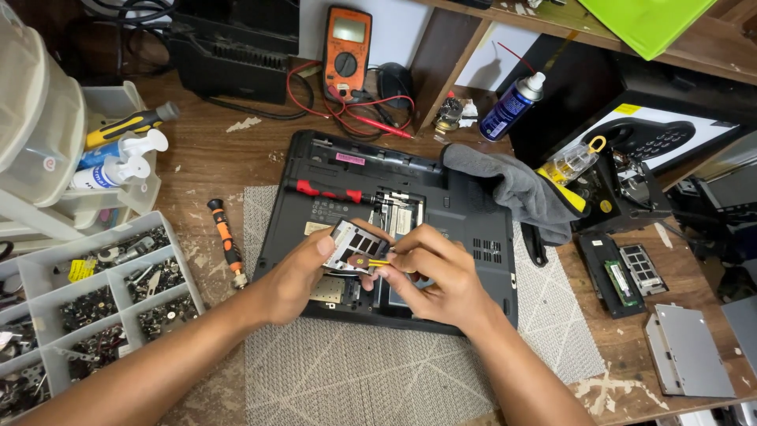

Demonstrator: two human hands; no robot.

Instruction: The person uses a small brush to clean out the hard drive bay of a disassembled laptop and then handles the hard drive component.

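Fingers point(325, 246) of the left hand point(296, 280) curl around the near-left edge of a small silver bracket point(351, 241), thumb on top, pinching it just above the open underside of a black laptop point(465, 213). That forearm comes in from the near left and rises toward the middle of the mat. The bracket is a flat metal frame with dark cut-outs; its long axis runs from near left to far right and it is tilted, the far end raised. Just right of it, the right hand point(430, 272) meets the left over the laptop's open bay, its fingertips pressed together on a thin yellow-handled tool point(378, 263) whose shaft lies nearly level and points left at the bracket. The right forearm enters from the near right.

Left of the hands, one compartmented tray point(43, 272) holds sorted screws, and two spray bottles point(118, 162) lie in a pale bin. One orange-and-black screwdriver point(226, 243) rests on the wood just beside the woven mat point(378, 371). One red-handled screwdriver point(335, 192) lies across the laptop. Farther back stands one orange multimeter point(347, 51) with red leads. To the right sit one grey cloth point(512, 185), one blue spray can point(512, 102) and one silver drive point(688, 351).
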